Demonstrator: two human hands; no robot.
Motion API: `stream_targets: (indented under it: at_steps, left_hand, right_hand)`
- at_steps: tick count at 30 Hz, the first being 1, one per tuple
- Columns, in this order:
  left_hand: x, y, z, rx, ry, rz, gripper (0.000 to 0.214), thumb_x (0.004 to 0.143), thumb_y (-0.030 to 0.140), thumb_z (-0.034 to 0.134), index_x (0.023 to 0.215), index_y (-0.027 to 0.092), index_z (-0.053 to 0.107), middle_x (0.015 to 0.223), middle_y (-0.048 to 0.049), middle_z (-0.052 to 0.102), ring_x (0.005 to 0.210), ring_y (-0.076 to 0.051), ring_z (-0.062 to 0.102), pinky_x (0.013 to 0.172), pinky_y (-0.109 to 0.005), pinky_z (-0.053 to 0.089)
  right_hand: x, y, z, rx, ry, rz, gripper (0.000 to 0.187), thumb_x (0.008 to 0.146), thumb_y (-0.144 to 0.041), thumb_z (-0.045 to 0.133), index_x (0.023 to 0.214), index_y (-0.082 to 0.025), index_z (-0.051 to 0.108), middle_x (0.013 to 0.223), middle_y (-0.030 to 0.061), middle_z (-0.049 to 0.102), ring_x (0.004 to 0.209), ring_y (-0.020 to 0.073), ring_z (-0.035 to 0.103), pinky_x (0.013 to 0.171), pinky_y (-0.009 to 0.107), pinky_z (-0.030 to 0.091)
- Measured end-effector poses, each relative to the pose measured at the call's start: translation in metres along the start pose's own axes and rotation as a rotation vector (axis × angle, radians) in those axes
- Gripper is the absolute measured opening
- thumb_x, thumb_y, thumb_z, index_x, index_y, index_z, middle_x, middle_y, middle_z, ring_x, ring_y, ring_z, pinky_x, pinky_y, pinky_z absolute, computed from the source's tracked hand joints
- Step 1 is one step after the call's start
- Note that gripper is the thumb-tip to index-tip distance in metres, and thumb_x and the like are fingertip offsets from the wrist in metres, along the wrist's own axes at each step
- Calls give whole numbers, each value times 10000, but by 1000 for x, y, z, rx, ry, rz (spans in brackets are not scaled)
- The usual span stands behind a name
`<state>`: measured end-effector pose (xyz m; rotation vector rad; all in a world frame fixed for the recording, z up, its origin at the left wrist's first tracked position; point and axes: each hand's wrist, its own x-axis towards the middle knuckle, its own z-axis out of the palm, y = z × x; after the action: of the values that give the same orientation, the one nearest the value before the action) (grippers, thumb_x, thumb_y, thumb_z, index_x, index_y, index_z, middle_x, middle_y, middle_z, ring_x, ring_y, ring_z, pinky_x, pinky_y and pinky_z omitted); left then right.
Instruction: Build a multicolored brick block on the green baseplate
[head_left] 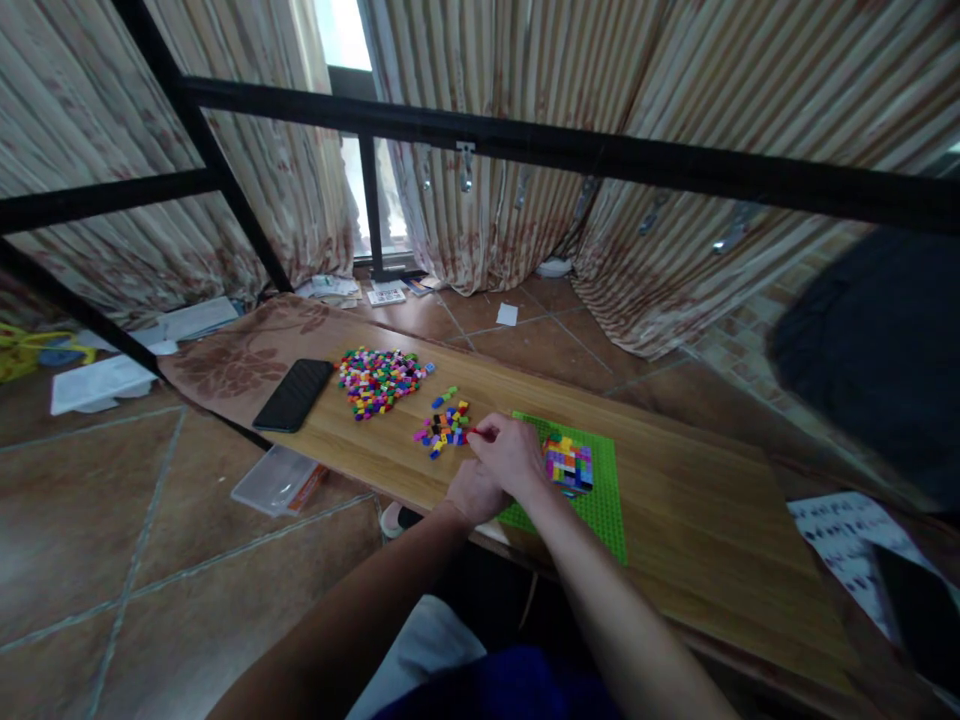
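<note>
My right hand (pixel 512 456) reaches across in front of my left, its fingertips pinched on a small red building brick (pixel 473 434). Just below it, my left hand (pixel 478 490) is bent near the table's front edge; the right hand and wrist cover its fingers. Left of my fingertips lies a small loose group of coloured bricks (pixel 444 428). To the right, a multicoloured block of joined bricks (pixel 568 465) stands on a green studded baseplate (pixel 611 500), partly covered by my right hand.
A larger pile of bricks (pixel 381 378) and a black phone (pixel 294 395) lie at the left of the wooden table (pixel 697 520). A clear plastic box (pixel 276 480) sits on the floor. A black metal frame (pixel 525 135) crosses beyond the table, before curtains. A printed sheet (pixel 847 530) lies at right.
</note>
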<state>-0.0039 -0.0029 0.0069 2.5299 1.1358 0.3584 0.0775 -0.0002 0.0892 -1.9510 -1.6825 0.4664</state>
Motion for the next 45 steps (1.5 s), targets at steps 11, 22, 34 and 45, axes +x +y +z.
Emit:
stream_targets:
  at_steps: [11,22,34,45]
  left_hand:
    - [1,11,-20,96,-122,-12,291,926,311,420,1073,176,633,1096,-106,638,911,-207,657,774,-305,525]
    - [2,13,-25,178,-151,-31,277,938,226,317,1080,180,550,1079,-86,584,871,-191,629,723,-302,511]
    - [3,14,-26,175,-165,-41,268,936,228,320,1077,181,543,1079,-87,578,866,-185,623,732,-316,512]
    - [3,14,-26,160,-162,-41,283,935,230,315,1079,181,555,1075,-87,572,877,-186,620,754,-316,513]
  right_hand:
    - [-63,32,-15,649,168,34,154,737,-304,648,844,-205,697,773,20,712,714,161,649,699,289,523]
    - [-83,115,-62,721,522,354,353,649,-412,765,931,-200,743,844,67,745,751,204,674,752,383,541]
    - [-53,149,-65,337,329,104,338,790,-389,586,1026,-186,717,1020,97,702,905,218,647,880,414,502]
    - [-43,154,-63,378,316,171,335,723,-379,617,985,-190,706,866,70,730,803,209,672,809,391,530]
